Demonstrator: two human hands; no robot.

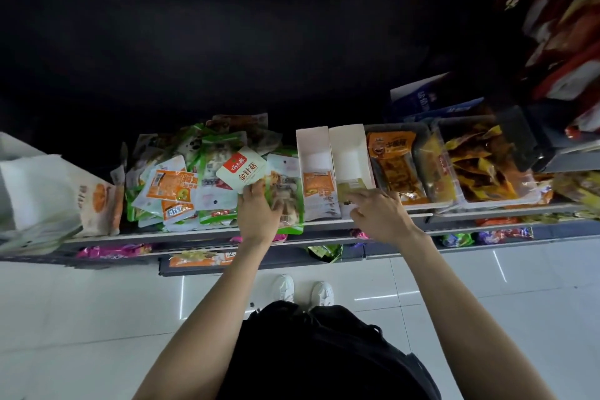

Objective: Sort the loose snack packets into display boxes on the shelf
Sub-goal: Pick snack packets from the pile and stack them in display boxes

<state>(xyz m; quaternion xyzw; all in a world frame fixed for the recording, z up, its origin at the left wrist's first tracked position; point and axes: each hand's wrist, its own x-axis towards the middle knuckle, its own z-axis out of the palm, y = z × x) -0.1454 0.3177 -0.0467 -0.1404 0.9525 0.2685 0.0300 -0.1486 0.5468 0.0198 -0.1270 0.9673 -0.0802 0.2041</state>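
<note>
Step in hand: loading the display boxes. At frame centre, the left hand (258, 214) pinches a white square packet with a red label (241, 169) by its lower edge, above the loose pile of green, orange and white snack packets (181, 185) on the grey metal shelf (181, 234). Right of centre, the right hand (376, 213) reaches into the right-hand white cardboard display box (352, 153), fingers touching an olive-yellow packet (350, 189); whether they grip it cannot be told. The neighbouring white cardboard box (315, 153) holds orange packets. Next move, by judgement: seat the olive-yellow packet, then match the red-label packet to a box.
</note>
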